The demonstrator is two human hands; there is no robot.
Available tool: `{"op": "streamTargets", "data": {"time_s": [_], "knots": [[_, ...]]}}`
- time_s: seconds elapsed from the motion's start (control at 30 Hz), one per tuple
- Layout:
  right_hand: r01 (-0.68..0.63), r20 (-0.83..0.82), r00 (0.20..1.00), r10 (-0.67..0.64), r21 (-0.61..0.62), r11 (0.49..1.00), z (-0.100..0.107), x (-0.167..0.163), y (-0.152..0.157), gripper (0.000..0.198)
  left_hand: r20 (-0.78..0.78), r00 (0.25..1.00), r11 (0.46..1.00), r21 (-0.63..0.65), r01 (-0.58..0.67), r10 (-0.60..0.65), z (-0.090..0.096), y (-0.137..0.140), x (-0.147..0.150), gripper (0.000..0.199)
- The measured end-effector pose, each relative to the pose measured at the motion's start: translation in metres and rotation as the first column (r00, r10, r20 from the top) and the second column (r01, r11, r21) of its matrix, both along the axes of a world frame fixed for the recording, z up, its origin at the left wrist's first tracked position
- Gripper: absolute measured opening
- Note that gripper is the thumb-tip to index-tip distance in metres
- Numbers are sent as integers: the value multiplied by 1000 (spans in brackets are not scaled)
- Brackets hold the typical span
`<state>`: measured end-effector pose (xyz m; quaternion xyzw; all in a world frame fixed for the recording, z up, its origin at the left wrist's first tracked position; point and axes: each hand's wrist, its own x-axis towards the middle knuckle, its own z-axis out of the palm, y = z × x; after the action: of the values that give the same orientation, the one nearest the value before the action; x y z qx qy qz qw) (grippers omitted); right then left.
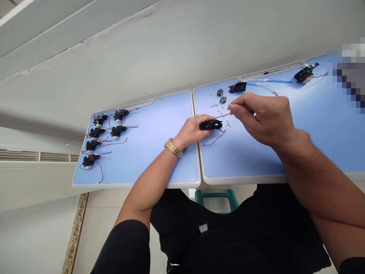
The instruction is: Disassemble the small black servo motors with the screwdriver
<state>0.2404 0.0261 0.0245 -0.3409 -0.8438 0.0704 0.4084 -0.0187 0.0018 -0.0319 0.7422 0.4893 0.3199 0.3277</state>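
The left hand (192, 130) is curling its fingers around a black plastic part (210, 125), holding it just in front of that palm. The right hand (261, 114) is pinching a thin metal-shafted tool (223, 115) between thumb and fingers, the shaft pointing toward the part (contact at the tip cannot be told). Loose screws (229, 124) are lying between and beyond the hands. Two round metal-faced pieces (223, 99) and a black housing (239, 87) are resting beyond the right hand. Six black assemblies (118, 131) are sitting well left of the left hand.
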Motion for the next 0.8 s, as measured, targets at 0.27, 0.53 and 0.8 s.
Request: {"op": "streamTargets", "data": {"time_s": [0.27, 0.53, 0.8], "knots": [[-87, -11, 996, 87, -39, 995, 2, 1, -2, 19, 15, 1000, 1000, -19, 0, 0, 1, 0, 0, 37], [-57, -21, 998, 58, 48, 997, 1, -3, -1, 24, 12, 1000, 1000, -30, -1, 1, 2, -1, 1, 35], [34, -56, 998, -41, -131, 991, -3, -3, 2, 29, 18, 1000, 1000, -27, 3, -2, 2, -1, 1, 36]]}}
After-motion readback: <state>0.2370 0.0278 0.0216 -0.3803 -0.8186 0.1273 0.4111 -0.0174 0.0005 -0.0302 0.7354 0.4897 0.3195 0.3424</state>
